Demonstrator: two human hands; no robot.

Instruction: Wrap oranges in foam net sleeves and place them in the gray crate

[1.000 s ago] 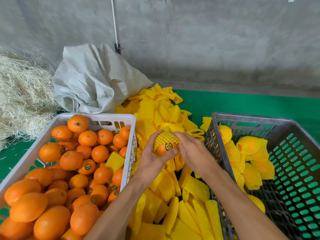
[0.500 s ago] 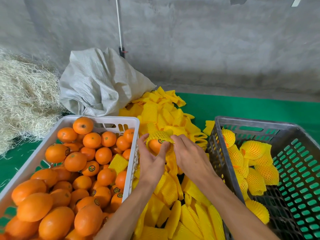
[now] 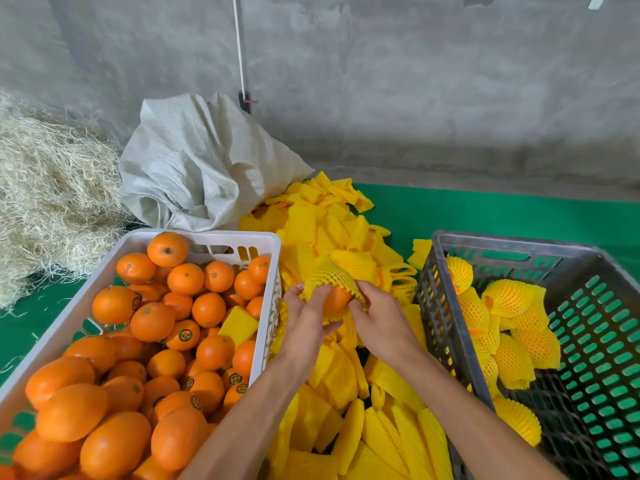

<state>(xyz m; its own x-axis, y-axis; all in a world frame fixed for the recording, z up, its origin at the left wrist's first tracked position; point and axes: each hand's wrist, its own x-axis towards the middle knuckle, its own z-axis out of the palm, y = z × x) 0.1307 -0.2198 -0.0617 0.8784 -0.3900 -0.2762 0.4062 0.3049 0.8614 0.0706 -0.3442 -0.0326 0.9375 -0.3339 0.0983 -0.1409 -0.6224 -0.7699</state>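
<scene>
Both hands work one orange [image 3: 335, 299] above the heap of loose foam sleeves [image 3: 346, 386] that lies between the two crates: the left hand [image 3: 304, 323] cups the fruit from below and the near side, fingers curled round it, while the right hand [image 3: 377, 317] pinches the edge of the yellow net sleeve [image 3: 325, 275] that covers the top of the fruit and leaves the near face bare. The likeliest slip, as I judge it, is the net springing back off the round skin if the right fingers let go before the sleeve passes the widest part; a pull too hard could also tear the foam mesh, or push the orange out of the left palm onto the heap. The gray crate [image 3: 429, 292] stands just right of the hands, holding several wrapped oranges [image 3: 509, 296] along its left side; its near wall must be cleared. The white crate [image 3: 242, 239] of bare oranges sits at the left, a woven sack [image 3: 201, 161] and straw [image 3: 52, 188] beyond it.
</scene>
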